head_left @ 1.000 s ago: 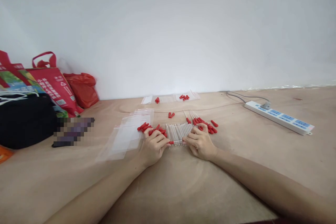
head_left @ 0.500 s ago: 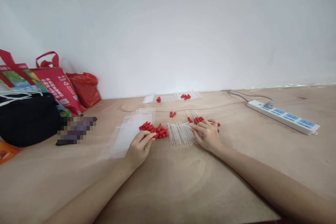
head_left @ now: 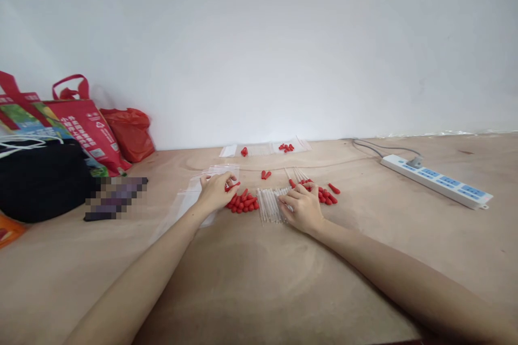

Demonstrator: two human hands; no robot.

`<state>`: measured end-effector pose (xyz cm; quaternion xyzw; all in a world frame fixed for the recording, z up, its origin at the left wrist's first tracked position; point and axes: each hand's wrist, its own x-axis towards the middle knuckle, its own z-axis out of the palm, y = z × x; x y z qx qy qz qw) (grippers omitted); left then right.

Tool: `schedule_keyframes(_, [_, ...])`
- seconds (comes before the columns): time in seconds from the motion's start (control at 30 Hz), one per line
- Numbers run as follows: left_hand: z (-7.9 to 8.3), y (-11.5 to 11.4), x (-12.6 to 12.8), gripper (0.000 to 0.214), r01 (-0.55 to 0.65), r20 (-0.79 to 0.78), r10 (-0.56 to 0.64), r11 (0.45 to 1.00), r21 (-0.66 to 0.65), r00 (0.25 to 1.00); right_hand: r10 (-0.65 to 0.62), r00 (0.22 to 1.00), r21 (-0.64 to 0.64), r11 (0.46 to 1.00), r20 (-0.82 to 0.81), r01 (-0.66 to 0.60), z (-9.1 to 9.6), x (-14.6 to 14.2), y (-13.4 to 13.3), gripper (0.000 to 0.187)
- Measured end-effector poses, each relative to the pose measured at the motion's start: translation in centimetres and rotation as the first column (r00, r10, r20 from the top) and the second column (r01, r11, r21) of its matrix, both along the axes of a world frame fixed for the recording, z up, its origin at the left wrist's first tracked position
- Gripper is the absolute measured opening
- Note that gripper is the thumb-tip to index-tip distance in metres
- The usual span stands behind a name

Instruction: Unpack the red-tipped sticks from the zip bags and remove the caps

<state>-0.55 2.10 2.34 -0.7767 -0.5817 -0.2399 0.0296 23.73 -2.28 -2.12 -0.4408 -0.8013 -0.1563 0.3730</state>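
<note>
My left hand (head_left: 217,192) is over the left end of the heap of red rubber dropper bulbs (head_left: 243,205). One red bulb (head_left: 232,187) shows at its closed fingertips. My right hand (head_left: 304,209) lies over the right part of a row of thin clear tubes (head_left: 267,207), fingers bent and apart, touching the tubes; part of the row is hidden beneath it. Beyond the right hand, several tubes with red bulbs on their ends (head_left: 303,179) point away. More red bulbs (head_left: 327,197) lie just right of that hand.
Flat clear zip bags (head_left: 186,202) lie beneath and left of my left hand. Two bulbs (head_left: 266,174) lie further back, with another bag (head_left: 259,149) by the wall. A power strip (head_left: 437,180) is at right; a red shopping bag (head_left: 93,132) and black bag (head_left: 44,183) stand left.
My left hand has lifted away from the front of the bulb heap and moved back, with a red bulb at its fingertips. The right hand has shifted left over the tubes, uncovering bulbs at its right.
</note>
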Motion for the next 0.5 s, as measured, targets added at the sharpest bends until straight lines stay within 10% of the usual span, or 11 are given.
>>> schedule_keyframes(0.3, [0.1,-0.3,0.7,0.025,-0.030,0.042,0.032,0.998,-0.046,0.999,0.028,0.999,-0.127,0.992,0.042,-0.022,0.4,-0.2,-0.8,0.030])
schedule_keyframes(0.5, [-1.1,-1.1,1.2,0.019,-0.082,0.121,0.049,0.955,0.285,0.991,-0.090,0.996,-0.223,0.971,-0.024,0.082,1.0,0.6,0.1,0.029])
